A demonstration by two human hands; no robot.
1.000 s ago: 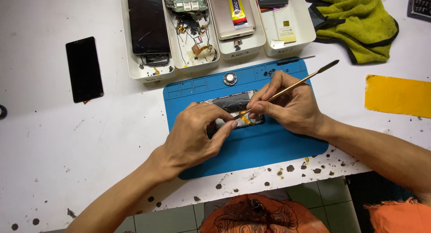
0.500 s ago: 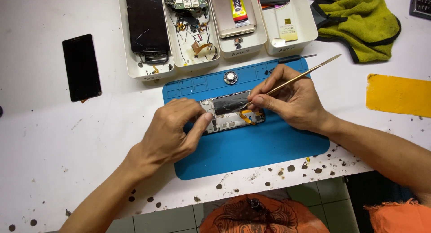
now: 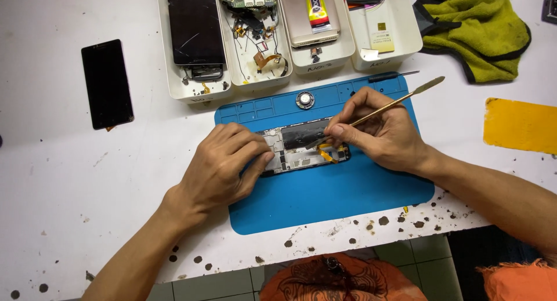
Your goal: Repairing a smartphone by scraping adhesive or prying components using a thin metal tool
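An opened phone body [image 3: 303, 145] lies on a blue work mat [image 3: 331, 196], its insides and an orange flex strip showing. My left hand [image 3: 223, 164] presses flat on the phone's left end, fingers touching its frame. My right hand [image 3: 380, 130] holds a thin metal spudger [image 3: 400, 101] like a pen. The tool's lower tip rests on the dark plate in the phone's middle, and its flat end points up and right.
White trays [image 3: 290, 66] at the back hold a cracked screen, circuit parts, a gold back cover and a glue tube. A black phone screen [image 3: 107, 83] lies far left. A green cloth [image 3: 473, 28] and a yellow sheet [image 3: 519, 126] sit right. A small screwdriver [image 3: 391, 76] lies behind the mat.
My left hand has slid left off the phone's middle, uncovering more of it. The right hand and spudger shifted slightly, the tip staying on the phone.
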